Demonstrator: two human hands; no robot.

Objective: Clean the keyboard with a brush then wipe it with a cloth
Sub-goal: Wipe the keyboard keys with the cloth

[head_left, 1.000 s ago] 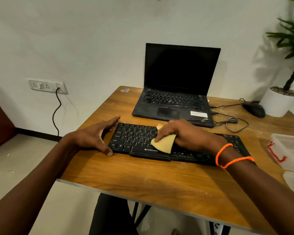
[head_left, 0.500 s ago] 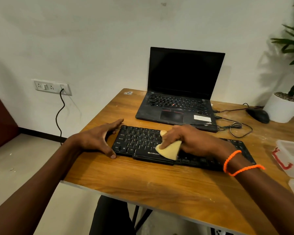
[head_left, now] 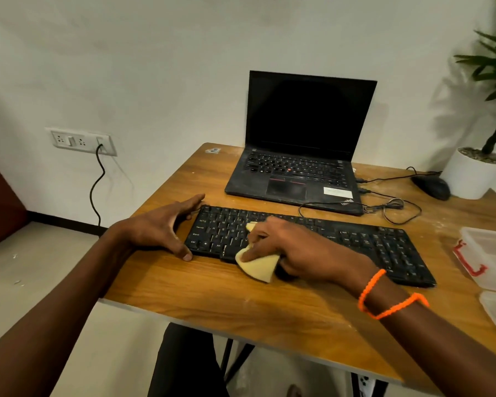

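Right hand (head_left: pixel 292 247) gripping yellow cloth (head_left: pixel 258 266), pressing it on keyboard (head_left: pixel 370 242); left hand (head_left: pixel 161 227) bracing keyboard's end, grip spread open.

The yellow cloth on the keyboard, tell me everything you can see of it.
The pale yellow folded cloth looks soft and thin, bunched into a rough triangle whose point hangs past the front edge of the flat black keyboard over the wooden table. A small corner peeks out above the fingers. The right hand presses it onto the keys, thumb on top, covering its middle.
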